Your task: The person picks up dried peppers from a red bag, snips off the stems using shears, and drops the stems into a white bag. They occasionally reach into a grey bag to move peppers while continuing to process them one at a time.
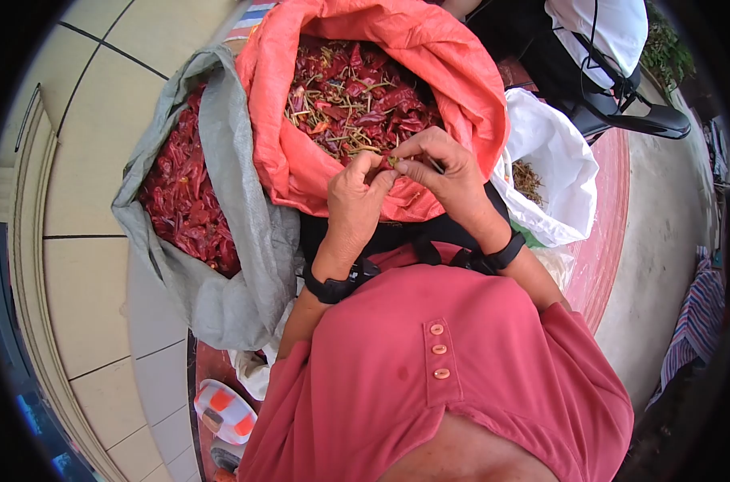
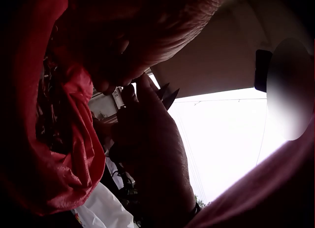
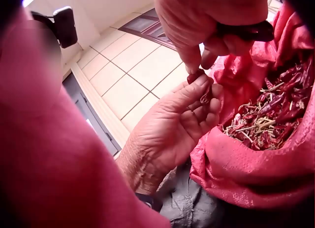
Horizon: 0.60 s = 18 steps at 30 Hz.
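Both hands meet over the near rim of an orange-red woven sack (image 1: 261,136) of dried red chilies (image 1: 397,100). My left hand (image 1: 353,197) pinches one small dried chili (image 1: 387,164) between thumb and fingers. At its greenish stem end, the thumb and forefinger of my right hand (image 1: 445,173) are pinched close. Small scissors lie in the right hand: two pointed scissor blades (image 2: 170,98) stick out past it in the left wrist view, and a dark handle (image 3: 248,31) shows under the curled fingers in the right wrist view.
A grey woven sack (image 1: 236,145) full of red chilies stands at left. To the right, a white sack (image 1: 562,136) holds brownish stems (image 1: 527,181). Behind it is a dark vehicle part (image 1: 654,120). A white and orange container (image 1: 224,411) sits low at left on the tiled floor.
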{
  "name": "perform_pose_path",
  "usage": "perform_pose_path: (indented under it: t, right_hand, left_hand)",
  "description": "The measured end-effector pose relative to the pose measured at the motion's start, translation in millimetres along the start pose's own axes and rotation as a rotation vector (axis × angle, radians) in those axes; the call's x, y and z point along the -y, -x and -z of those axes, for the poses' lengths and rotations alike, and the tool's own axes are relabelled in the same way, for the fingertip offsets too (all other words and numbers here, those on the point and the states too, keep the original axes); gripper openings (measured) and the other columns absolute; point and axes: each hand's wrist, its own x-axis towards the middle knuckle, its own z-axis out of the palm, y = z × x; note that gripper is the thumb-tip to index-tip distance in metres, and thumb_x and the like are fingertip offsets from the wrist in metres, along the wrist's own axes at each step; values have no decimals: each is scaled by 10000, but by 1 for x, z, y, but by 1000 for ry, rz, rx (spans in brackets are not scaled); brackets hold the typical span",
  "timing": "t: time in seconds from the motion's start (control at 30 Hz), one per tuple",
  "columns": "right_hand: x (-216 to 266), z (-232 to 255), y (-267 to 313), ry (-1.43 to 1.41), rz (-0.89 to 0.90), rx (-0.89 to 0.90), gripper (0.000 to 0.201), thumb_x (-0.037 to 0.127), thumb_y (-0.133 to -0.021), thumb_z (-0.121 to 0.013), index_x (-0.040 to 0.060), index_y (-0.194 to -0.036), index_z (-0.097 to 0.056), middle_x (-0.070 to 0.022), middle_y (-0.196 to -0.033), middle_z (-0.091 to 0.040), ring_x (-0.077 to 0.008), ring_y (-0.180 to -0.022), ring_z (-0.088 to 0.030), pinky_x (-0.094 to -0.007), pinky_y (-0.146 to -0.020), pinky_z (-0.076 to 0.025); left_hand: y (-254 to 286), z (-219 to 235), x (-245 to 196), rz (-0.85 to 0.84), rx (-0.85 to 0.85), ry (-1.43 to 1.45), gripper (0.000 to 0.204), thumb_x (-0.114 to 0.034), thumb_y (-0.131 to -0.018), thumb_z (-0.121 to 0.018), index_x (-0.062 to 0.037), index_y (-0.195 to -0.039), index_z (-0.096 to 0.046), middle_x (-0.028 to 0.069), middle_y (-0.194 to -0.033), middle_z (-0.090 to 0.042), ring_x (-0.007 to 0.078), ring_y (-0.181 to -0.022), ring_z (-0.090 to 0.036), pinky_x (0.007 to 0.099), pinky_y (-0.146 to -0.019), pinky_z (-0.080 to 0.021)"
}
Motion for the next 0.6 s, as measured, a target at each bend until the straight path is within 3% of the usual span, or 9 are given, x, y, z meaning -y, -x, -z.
perform_pose_path:
  t: [0.07, 0.17, 0.3, 0.47, 0.5, 0.53, 0.57, 0.6]
  right_hand:
    - [2, -1, -1, -38, 3, 0, 157, 49, -812, -719, 52, -965, -684, -26, -887, -590, -144, -842, -564, -273, -765, -461]
    - [1, -1, -1, 18, 13, -5, 126, 45, -811, -716, 50, -931, -678, -31, -897, -585, -149, -854, -565, -274, -760, -461]
    - [-6, -3, -5, -106, 91, -55, 104, 42, -818, -694, 45, -911, -646, -51, -898, -585, -180, -849, -601, -306, -740, -485]
    - [19, -6, -4, 543, 344, 42, 115, 11, -831, -634, 46, -913, -562, -89, -928, -580, -271, -806, -629, -356, -677, -515]
    - [23, -7, -3, 653, 381, 87, 121, 4, -831, -625, 49, -911, -546, -95, -934, -578, -285, -787, -632, -359, -657, -520]
    - [23, -7, -6, 677, 406, 113, 113, -4, -839, -596, 55, -912, -532, -101, -929, -561, -284, -704, -620, -312, -614, -524]
    - [15, -8, -10, 530, 427, 36, 94, 8, -859, -584, 56, -918, -529, -91, -923, -557, -263, -675, -615, -300, -599, -518]
    - [6, -12, -18, 382, 446, -39, 75, 20, -878, -572, 57, -924, -526, -81, -917, -552, -242, -646, -610, -288, -585, -513]
  left_hand:
    - [0, -2, 3, -12, -4, 23, 175, -52, -810, -696, 3, -890, -550, 153, -789, -627, 297, -708, -633, 373, -637, -484]
    - [-2, -6, 2, -137, -34, -156, 168, -43, -806, -683, 10, -898, -553, 172, -823, -633, 337, -767, -639, 405, -663, -490]
    - [-4, -6, -3, -124, -43, -81, 147, -21, -805, -656, 13, -911, -559, 189, -843, -632, 363, -811, -636, 429, -691, -491]
    - [-6, -1, -8, -214, 16, -165, 180, -6, -828, -621, 4, -1005, -596, 199, -866, -644, 349, -810, -652, 407, -685, -503]
    - [-7, 0, -9, -157, 53, -87, 170, -10, -839, -611, 4, -1007, -595, 195, -849, -640, 340, -789, -652, 397, -669, -502]
    - [-8, 2, -9, -97, 91, -8, 160, -14, -851, -602, 3, -1010, -594, 191, -831, -636, 332, -768, -652, 388, -653, -502]
    - [-8, 4, -9, -37, 129, 71, 151, -19, -862, -592, 2, -1012, -593, 187, -814, -632, 323, -747, -653, 379, -637, -501]
    - [-11, 7, -16, 39, 184, 122, 65, -43, -890, -569, 12, -917, -549, 171, -740, -593, 298, -674, -634, 360, -591, -488]
